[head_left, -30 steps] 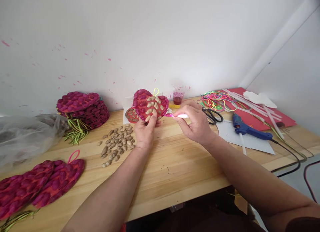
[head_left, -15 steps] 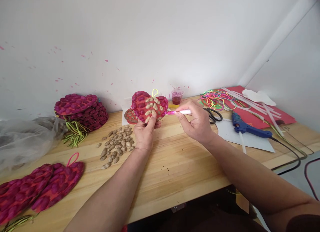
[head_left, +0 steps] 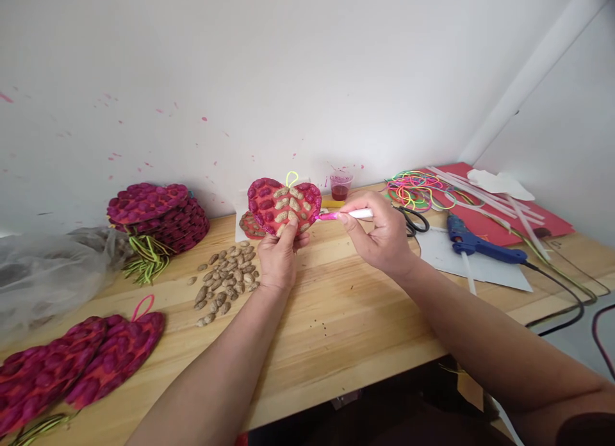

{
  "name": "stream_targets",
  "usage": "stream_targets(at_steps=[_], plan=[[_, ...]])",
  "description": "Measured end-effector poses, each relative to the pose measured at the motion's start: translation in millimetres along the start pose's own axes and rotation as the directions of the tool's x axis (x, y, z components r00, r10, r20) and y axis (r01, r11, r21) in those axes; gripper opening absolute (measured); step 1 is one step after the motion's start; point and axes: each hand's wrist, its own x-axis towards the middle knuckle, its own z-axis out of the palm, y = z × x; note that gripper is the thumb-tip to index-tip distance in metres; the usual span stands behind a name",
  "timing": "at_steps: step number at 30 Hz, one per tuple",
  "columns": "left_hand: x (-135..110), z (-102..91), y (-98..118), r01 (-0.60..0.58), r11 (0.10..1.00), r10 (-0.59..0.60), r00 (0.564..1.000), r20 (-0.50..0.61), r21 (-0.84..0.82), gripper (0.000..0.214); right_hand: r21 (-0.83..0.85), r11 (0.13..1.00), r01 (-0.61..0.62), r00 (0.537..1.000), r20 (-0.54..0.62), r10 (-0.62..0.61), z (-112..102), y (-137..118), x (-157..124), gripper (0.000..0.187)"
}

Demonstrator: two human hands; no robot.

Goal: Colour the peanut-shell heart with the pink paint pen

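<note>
My left hand (head_left: 282,257) grips the lower edge of a red heart-shaped ornament (head_left: 269,206), thumb in front, holding it upright above the table. Peanut shells cover the heart; those around its edge are painted magenta, while the middle ones are bare tan. A yellow cord loop (head_left: 292,178) rises from its top notch. Pinched in my right hand (head_left: 379,231) is a paintbrush (head_left: 358,213) with a white handle and magenta-stained front end. Its tip meets the heart's right edge or lies very close to it. Behind stands a plastic cup (head_left: 340,188) of dark red paint.
Loose peanuts (head_left: 228,276) lie left of my left hand. Finished hearts are stacked (head_left: 158,215) at the back left, with two more (head_left: 115,356) in front. On the right are scissors (head_left: 414,222), a blue glue gun (head_left: 485,246), colored cords (head_left: 420,189) and glue sticks (head_left: 480,193).
The heart has turned slightly and shifted a little left in my left hand. The brush stays at its right edge, tilted slightly differently. The camera view has moved a little.
</note>
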Motion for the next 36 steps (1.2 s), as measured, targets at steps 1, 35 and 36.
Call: stream_targets(at_steps=[1,35,36], plan=[[-0.4,0.5,0.6,0.006,1.0,-0.006,1.0,0.002,-0.011,0.041,-0.002,1.0,0.009,1.0,0.01,-0.009,-0.1,-0.4,0.0,0.004],[-2.2,-0.2,0.1,-0.203,0.959,0.193,0.979,0.065,0.198,0.042,-0.081,0.979,0.188,0.964,0.208,-0.168,-3.7,0.8,2.6,0.008],[-2.1,-0.4,0.2,-0.202,0.959,0.192,0.979,0.066,0.201,0.043,-0.079,0.979,0.189,0.963,0.209,-0.17,-4.0,1.7,2.6,0.008]])
